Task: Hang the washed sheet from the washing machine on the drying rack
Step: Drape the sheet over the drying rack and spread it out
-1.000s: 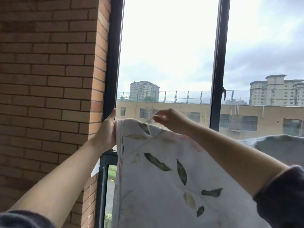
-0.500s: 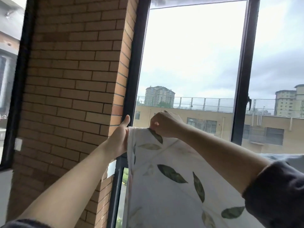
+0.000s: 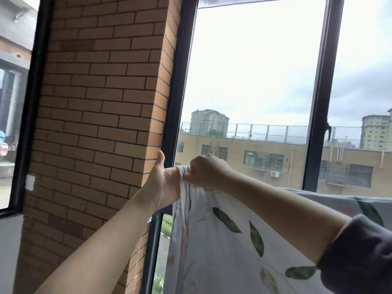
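Observation:
A white sheet [image 3: 229, 257] printed with green leaves hangs in front of me, filling the lower right of the head view. Its top left edge is bunched into a narrow bundle at the height of my hands. My right hand [image 3: 206, 172] grips that bunched edge with curled fingers. My left hand [image 3: 164, 183] lies against the sheet's left edge with its thumb pointing up, and its fingers are hidden behind the cloth. The drying rack's bar is hidden under the sheet.
A brick pillar [image 3: 99, 124] stands close on the left, right beside my left hand. Behind the sheet is a tall window with dark frames [image 3: 318, 102], its handle [image 3: 328, 131] at right. Another window [image 3: 12, 102] lies at far left.
My right hand has moved left toward my left hand, gathering the sheet's top edge from spread flat into a bunch. The camera has turned left, showing more of the brick pillar.

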The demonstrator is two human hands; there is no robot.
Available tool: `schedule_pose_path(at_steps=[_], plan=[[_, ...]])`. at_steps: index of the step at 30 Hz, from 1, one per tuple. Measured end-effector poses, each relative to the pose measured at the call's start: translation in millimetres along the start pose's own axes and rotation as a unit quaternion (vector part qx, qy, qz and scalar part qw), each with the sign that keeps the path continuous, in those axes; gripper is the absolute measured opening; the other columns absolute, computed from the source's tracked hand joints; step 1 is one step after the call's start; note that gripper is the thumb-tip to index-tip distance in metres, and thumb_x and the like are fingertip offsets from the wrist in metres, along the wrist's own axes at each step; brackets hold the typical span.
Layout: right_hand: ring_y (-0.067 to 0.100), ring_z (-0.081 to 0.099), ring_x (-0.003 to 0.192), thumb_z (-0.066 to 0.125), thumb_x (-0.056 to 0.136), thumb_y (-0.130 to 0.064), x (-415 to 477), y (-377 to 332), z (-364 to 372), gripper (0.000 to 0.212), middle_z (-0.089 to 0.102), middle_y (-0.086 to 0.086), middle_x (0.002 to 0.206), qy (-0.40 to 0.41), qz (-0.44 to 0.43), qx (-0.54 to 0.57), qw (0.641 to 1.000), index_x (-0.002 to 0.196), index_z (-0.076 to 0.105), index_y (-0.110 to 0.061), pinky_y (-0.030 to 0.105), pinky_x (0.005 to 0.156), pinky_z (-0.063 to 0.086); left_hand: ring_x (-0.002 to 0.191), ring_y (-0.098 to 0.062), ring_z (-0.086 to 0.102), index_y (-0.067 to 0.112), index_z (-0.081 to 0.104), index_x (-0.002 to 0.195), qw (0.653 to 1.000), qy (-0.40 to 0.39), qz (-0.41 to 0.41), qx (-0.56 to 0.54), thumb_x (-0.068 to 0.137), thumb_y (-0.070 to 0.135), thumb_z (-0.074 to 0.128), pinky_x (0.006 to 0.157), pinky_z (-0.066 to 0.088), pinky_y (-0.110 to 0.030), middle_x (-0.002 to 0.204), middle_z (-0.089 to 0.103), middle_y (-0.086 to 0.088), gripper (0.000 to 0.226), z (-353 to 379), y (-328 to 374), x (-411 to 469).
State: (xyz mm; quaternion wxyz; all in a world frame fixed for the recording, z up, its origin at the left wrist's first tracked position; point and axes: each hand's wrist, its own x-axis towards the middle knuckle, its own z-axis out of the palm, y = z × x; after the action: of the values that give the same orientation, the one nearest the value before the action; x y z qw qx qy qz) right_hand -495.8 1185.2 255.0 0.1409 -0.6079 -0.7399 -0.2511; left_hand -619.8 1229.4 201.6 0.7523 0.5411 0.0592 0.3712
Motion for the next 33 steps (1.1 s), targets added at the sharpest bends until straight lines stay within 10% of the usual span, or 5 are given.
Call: schedule_pose_path(at_steps=[5, 18, 26, 33], plan=[[0.022, 0.049, 0.060, 0.043, 0.085, -0.026, -4, 1, 11, 0.031, 0.055, 0.005, 0.070, 0.015, 0.037, 0.006, 0.999, 0.056, 0.042, -0.017, 0.028, 0.053, 0.039, 0.079, -0.023, 0.072, -0.002, 0.074, 0.085, 1.000, -0.004, 0.006, 0.029, 0.084, 0.073, -0.001, 0.063, 0.057, -0.025, 0.088, 0.071, -0.019, 0.107, 7, -2, -2], [0.011, 0.050, 0.049, 0.044, 0.082, -0.004, 14, 4, -8, 0.033, 0.055, -0.001, 0.055, 0.061, 0.047, 0.287, 0.955, 0.055, 0.054, -0.019, 0.021, 0.052, 0.042, 0.089, -0.029, 0.069, 0.000, 0.065, 0.105, 0.997, 0.042, -0.047, 0.050, 0.084, 0.076, 0.013, 0.082, 0.048, -0.040, 0.099, 0.070, -0.022, 0.094, -3, -25, 16], [0.024, 0.059, 0.088, 0.041, 0.096, -0.014, 3, 52, -22, 0.020, 0.064, 0.011, 0.101, 0.030, 0.126, 0.143, 0.981, 0.095, 0.060, -0.009, 0.036, 0.078, 0.050, 0.068, -0.025, 0.065, -0.002, 0.065, 0.091, 0.978, 0.123, 0.086, 0.145, 0.093, 0.003, 0.045, 0.062, 0.056, -0.030, 0.076, 0.067, -0.015, 0.021, 7, 10, 43], [0.027, 0.060, 0.087, 0.032, 0.101, -0.036, -22, 90, -25, 0.049, 0.068, 0.015, 0.100, 0.022, 0.127, 0.162, 0.978, 0.102, 0.064, 0.000, 0.028, 0.070, 0.043, 0.067, -0.020, 0.067, -0.002, 0.065, 0.103, 0.947, 0.154, 0.120, 0.254, 0.091, 0.007, 0.057, 0.059, 0.057, -0.026, 0.089, 0.070, -0.017, 0.017, -3, 31, 60]])
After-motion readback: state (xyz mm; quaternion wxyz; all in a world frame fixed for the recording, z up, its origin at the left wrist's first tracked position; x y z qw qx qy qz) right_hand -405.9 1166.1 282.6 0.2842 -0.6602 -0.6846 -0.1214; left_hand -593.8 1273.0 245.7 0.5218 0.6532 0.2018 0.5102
